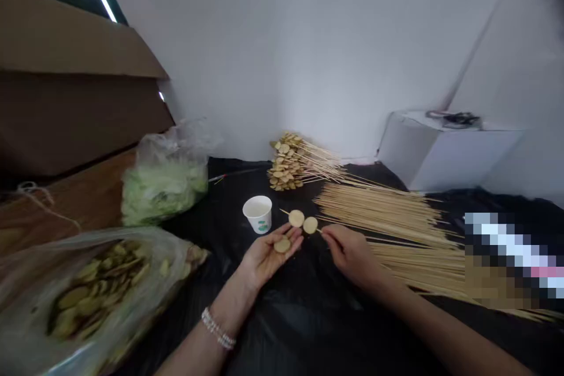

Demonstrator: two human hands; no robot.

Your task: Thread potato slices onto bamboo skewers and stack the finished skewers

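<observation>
In the head view, the right hand (350, 252) pinches a skewer (320, 231) bearing two slices (296, 218); the left hand (267, 255), open beneath, cups a loose slice (282, 245), which could slide off if that palm tips.

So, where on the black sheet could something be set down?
The black sheet is bare between the left forearm and right forearm; a smaller patch lies between the cup and open bag. Crowded: loose sticks right, skewered slices behind, green-filled bag left.
</observation>
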